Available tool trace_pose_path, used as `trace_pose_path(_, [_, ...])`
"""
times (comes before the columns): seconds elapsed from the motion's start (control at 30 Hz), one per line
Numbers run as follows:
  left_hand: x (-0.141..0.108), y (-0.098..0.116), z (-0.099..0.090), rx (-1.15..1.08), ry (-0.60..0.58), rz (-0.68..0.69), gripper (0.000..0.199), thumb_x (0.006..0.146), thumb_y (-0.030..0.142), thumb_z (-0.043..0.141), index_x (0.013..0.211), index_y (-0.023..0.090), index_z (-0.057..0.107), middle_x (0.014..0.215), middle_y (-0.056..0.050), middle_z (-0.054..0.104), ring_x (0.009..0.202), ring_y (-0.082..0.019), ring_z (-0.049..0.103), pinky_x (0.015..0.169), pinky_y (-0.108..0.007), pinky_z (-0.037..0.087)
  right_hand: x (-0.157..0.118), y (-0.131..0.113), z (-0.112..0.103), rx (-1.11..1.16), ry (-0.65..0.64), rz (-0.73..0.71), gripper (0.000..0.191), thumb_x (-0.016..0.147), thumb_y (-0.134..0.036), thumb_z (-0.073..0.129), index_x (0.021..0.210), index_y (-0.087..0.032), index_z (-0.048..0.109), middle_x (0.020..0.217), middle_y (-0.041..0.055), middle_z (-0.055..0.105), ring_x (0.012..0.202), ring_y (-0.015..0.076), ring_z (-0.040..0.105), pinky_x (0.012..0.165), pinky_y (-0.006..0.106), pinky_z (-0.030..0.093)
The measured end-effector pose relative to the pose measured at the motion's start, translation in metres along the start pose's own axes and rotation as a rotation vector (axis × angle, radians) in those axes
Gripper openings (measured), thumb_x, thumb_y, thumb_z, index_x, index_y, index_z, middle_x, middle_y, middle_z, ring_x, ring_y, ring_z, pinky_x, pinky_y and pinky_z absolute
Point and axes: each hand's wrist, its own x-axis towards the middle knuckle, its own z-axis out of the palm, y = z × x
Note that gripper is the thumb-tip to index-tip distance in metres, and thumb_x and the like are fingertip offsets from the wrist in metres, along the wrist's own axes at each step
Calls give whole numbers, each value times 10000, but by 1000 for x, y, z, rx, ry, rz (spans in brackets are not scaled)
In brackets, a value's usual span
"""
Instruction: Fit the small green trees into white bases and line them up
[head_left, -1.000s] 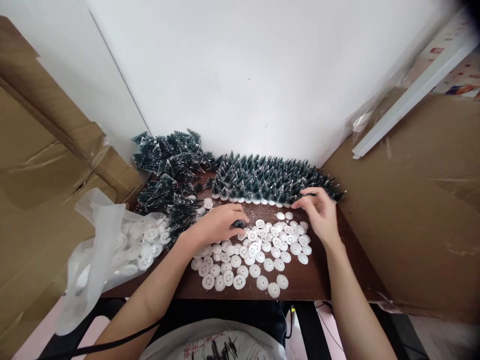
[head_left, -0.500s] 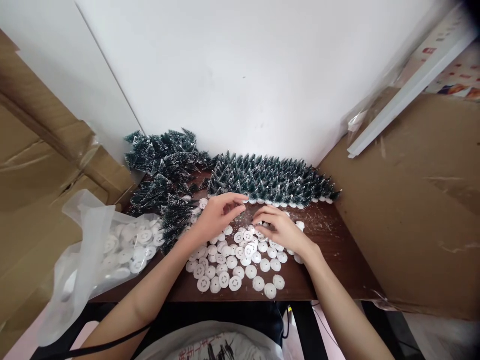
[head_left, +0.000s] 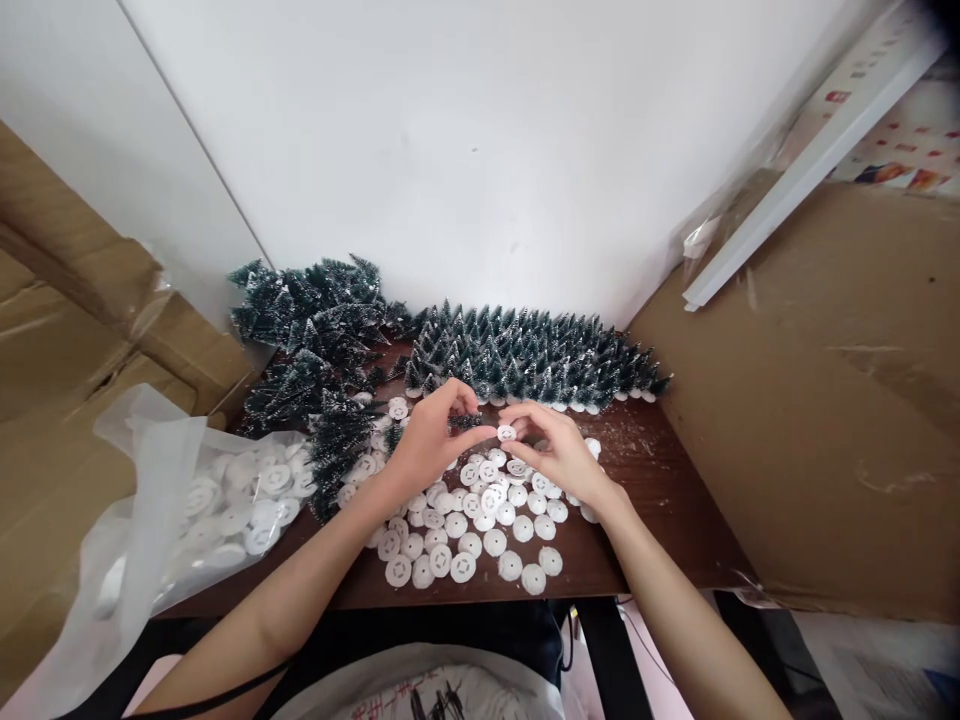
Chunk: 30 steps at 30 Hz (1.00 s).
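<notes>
Wall: rises white behind the table; carries a few small marks, no lettering.
Right cardboard: leans beside the table, plain brown, with shiny tape.
Left cardboard: stands brown and creased, taped along a seam.
Table: shows dark brown, flecked with white bits.
Standing trees: packed in rows against the wall, on white bases.
Heaped trees: piled loosely at the left.
Loose discs: scattered nearest the body, some overlapping.
Clear bag: lies at the left, filled with more discs.
Printed panel: bears red patches and small marks, too small to read.
Shirt: carries red characters and black strokes, partly cut off, unreadable.
Left hand: pinches a tree between thumb and curled fingers.
Right hand: pinches a disc between thumb and fingertips.
Held tree: lies sideways above the table.
Held disc: sits just right of the left thumb tip.
</notes>
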Motion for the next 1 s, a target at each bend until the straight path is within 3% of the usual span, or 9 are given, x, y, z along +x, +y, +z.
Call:
trace_pose_path(0.23, [0,1,2,31,50,195,127,836,251,719,918,188,645,931,-40,665,882,-173,641,755,-308,532,1,-4,8,258,66,40,386,812,-287,750,1147,-276,560,1018,30,696,829,169,658,802,370,579])
trace_pose_path(0.6, [1,4,1,-8,-10,232,177,875,163,637,1036,212,693,1097,-65,692,1028,-194,660,904,-393,573,3,-3,11,361,151,65,305,781,-327,776,1030,-261,612,1020,37,699,865,175,671,843,381,566])
trace_pose_path(0.83, [1,4,0,-8,54,195,212,882,143,613,1068,213,688,1080,-62,678,1000,-177,653,882,-367,580,6,1,13,496,175,187,336,736,-345,807,981,-254,596,952,17,665,830,158,657,786,334,574])
trace_pose_path(1.0, [2,6,-1,33,105,265,183,890,158,615,1053,211,680,1040,-53,687,976,-174,654,863,-359,576,8,-2,10,515,218,213,271,767,-382,776,956,-256,626,885,14,657,820,159,635,790,335,566])
